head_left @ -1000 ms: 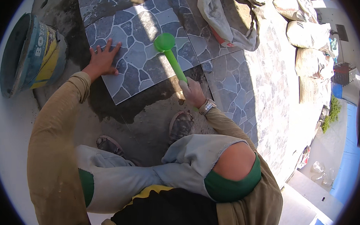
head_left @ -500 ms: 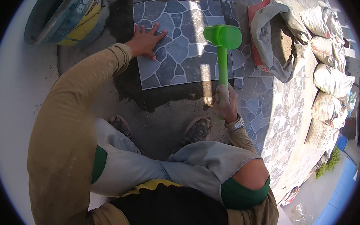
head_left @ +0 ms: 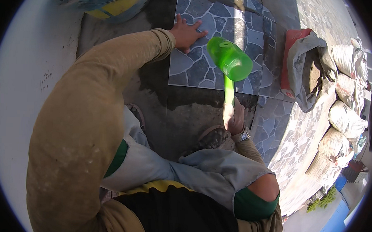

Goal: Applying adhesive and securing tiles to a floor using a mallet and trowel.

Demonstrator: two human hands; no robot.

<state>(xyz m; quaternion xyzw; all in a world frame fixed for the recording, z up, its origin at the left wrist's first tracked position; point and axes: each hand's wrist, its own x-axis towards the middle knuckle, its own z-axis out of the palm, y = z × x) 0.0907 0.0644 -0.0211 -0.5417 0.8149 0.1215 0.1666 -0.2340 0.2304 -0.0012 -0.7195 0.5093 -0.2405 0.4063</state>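
A large grey floor tile (head_left: 196, 71) with a stone pattern lies in front of me on the dark, damp floor bed. My left hand (head_left: 188, 34) rests on its left part, fingers spread. Wrapped round the handle of a green rubber mallet (head_left: 234, 64) is my right hand (head_left: 234, 116). The mallet is raised above the tile's near right part, its head tilted and hiding some of the pattern. A watch sits on my right wrist.
A blue-green bucket with a yellow patch (head_left: 120, 4) stands at the far left by the white wall (head_left: 34, 80). At right are an open sack (head_left: 298, 71), laid tiles (head_left: 273, 120) and several filled sacks (head_left: 347, 119). My sandalled feet are on bare cement (head_left: 173, 132).
The mallet has swung toward me and tilted, its head looking larger. My view has shifted, so the tile, bucket and sacks sit further right. My left hand stays on the tile.
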